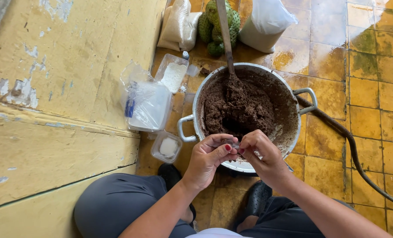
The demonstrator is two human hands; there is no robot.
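Observation:
A large metal pot (pixel 196 105) with two handles sits on the yellow tiled floor, full of dark brown crumbly mix (pixel 240 105). A wooden spoon (pixel 225 35) stands in the mix, its handle pointing away from me. My left hand (pixel 207 158) and my right hand (pixel 262 154) meet over the pot's near rim, fingertips pinching a small clear plastic item (pixel 234 143) between them. What the item is stays unclear.
A clear lidded container (pixel 148 105), an open tub of white powder (pixel 173 75) and a small tub (pixel 167 146) stand left of the pot by a yellow wall. Bags (pixel 267 22) and green bumpy fruit (pixel 214 22) lie beyond. A hose (pixel 350 145) runs at the right.

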